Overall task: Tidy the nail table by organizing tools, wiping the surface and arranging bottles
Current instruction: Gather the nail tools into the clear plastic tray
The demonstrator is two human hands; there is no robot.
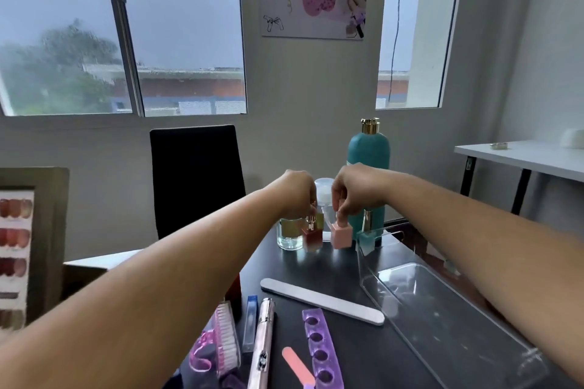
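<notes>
At the far end of the desk [335, 265] my left grip [298, 191] pinches the red bottle [313, 236] by its cap, my right grip [355, 188] the pink bottle [342, 235] likewise. Probably glass: light, smooth, breakable, so caps are the safest hold.

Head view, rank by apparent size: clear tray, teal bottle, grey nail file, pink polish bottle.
1. clear tray
2. teal bottle
3. grey nail file, similar length, much slimmer
4. pink polish bottle
</notes>
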